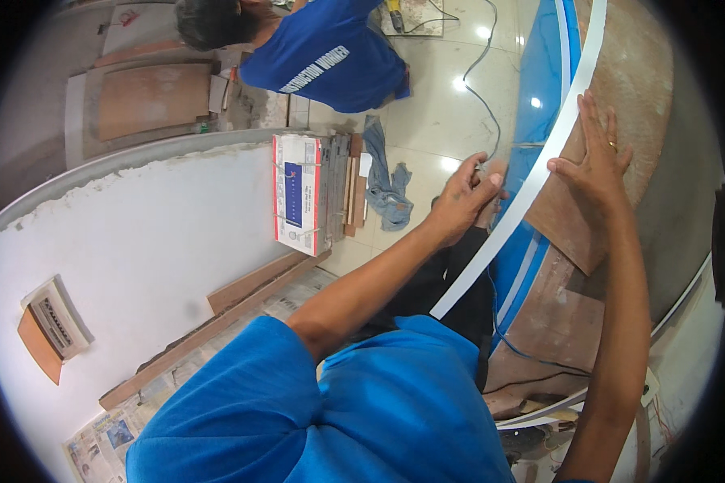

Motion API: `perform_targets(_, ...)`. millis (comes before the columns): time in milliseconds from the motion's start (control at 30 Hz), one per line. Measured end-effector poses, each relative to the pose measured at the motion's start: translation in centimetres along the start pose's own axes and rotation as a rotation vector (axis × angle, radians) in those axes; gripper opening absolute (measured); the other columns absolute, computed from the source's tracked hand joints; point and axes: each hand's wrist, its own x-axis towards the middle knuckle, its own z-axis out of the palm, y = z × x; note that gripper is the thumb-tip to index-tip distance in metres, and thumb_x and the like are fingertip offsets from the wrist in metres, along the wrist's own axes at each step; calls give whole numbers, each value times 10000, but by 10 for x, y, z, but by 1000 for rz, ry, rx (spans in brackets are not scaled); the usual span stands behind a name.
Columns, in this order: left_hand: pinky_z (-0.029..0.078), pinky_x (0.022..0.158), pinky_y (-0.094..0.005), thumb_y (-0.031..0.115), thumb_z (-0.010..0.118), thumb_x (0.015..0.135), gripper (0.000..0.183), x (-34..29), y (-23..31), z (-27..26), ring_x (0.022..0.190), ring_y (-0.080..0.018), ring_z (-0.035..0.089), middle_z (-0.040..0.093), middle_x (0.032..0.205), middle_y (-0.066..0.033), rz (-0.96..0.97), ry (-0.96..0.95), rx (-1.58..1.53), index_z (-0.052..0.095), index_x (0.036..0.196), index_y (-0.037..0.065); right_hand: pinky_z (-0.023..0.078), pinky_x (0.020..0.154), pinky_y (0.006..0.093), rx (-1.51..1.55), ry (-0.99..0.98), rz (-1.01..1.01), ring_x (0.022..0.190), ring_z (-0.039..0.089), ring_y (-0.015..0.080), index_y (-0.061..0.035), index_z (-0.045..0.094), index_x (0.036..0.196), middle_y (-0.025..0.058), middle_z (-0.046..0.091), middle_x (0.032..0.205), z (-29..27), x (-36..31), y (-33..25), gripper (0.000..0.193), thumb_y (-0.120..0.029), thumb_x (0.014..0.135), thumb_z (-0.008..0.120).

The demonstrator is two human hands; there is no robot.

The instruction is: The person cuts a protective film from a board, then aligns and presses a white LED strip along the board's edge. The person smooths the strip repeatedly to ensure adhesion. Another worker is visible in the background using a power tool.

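Observation:
A long white strip (511,224) curves from the upper right down toward my waist, along the edge of a brown wooden board (640,97). My right hand (600,157) lies on the board with fingers spread, its thumb and a fingertip at the strip's edge. It wears a ring. To the left of the strip, my left hand (466,196) is closed, fingers pinched together around something small and blurred that I cannot make out. Glossy blue sheeting (540,88) shows beneath and beside the strip, near my left hand.
Ahead, another person in a blue shirt (334,60) bends over. Bound tile boxes (300,197) stand by a white half-wall (161,209), with jeans (391,189) on the tiled floor nearby. A dark cable (479,97) crosses that floor. Newspapers (117,431) and wood strips lie lower left.

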Motion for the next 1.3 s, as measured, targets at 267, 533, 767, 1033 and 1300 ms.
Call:
perform_targets(267, 477, 1021, -332, 439, 653, 1060, 780, 51, -4, 24, 1152, -225, 597, 610, 1242, -176, 315, -47, 438, 365, 1592, -54, -21, 1205, 815, -27, 11, -44, 1670, 80, 338, -248, 347, 1689, -20, 245, 1794, -6, 5, 0, 1338, -644, 543, 911)
perform_targets(533, 517, 953, -403, 465, 659, 1023, 713, 172, 53, 82, 1074, -297, 649, 651, 1222, -268, 606, -21, 486, 499, 1442, -89, -40, 1210, 802, -1, 70, -74, 1669, 93, 327, -270, 383, 1676, -26, 274, 1784, 1, 1, 7, 1352, -727, 502, 873)
perform_targets(767, 531, 886, -382, 512, 675, 1019, 770, 99, 2, 37, 998, -235, 667, 677, 1159, -203, 395, -1, 573, 486, 1470, -82, -21, 1213, 807, -46, 93, -74, 1665, 113, 324, -294, 362, 1681, -31, 285, 1779, 11, 1, 15, 1332, -768, 540, 858)
perform_targets(1033, 527, 929, -349, 455, 652, 1037, 701, 112, 15, 37, 1044, -209, 636, 665, 1168, -189, 457, 3, 517, 488, 1477, -66, 5, 1213, 808, -120, 187, -125, 1659, 138, 331, -291, 363, 1680, -25, 279, 1781, 16, 2, 16, 1303, -810, 578, 826)
perform_targets(1300, 477, 1074, -434, 494, 643, 1035, 751, 92, 9, 31, 1260, -332, 633, 634, 1341, -301, 471, -24, 634, 452, 1512, -53, -6, 1216, 805, -100, 154, -91, 1660, 138, 318, -308, 374, 1673, -35, 281, 1779, 15, 4, 11, 1296, -848, 575, 801)
